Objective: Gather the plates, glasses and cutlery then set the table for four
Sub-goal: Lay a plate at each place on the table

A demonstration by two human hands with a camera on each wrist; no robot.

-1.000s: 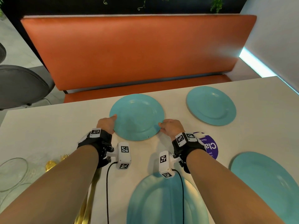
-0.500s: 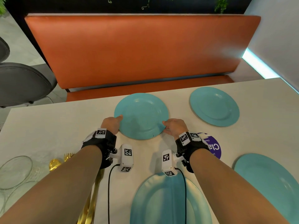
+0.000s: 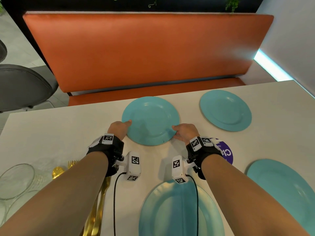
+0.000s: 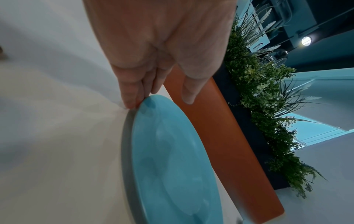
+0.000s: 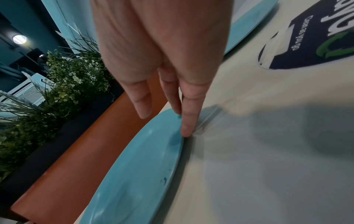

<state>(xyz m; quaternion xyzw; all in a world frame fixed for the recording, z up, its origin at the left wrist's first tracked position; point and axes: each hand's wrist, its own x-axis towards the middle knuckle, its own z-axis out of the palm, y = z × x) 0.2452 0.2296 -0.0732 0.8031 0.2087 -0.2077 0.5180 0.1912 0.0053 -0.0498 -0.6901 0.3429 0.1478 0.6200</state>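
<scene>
A turquoise plate (image 3: 150, 120) (image 4: 172, 159) (image 5: 138, 166) lies flat near the far edge of the white table (image 3: 59, 133). My left hand (image 3: 122, 126) (image 4: 161, 101) touches its left rim with straight fingers, thumb hovering over the plate. My right hand (image 3: 179, 132) (image 5: 164, 124) does the same at the right rim. Neither hand grips it. Three more turquoise plates lie at the far right (image 3: 225, 110), the near middle (image 3: 179, 210) and the near right (image 3: 281, 193). Gold cutlery (image 3: 98, 201) and clear glasses (image 3: 15, 181) sit at the near left.
An orange bench (image 3: 144, 53) runs along the table's far side, with plants behind it. A grey chair (image 3: 22, 86) stands at the far left. A round purple sticker (image 3: 225, 152) (image 5: 316, 37) lies on the table beside my right wrist.
Both hands stay at the sides of the far plate, which has barely shifted. The head view has moved slightly.
</scene>
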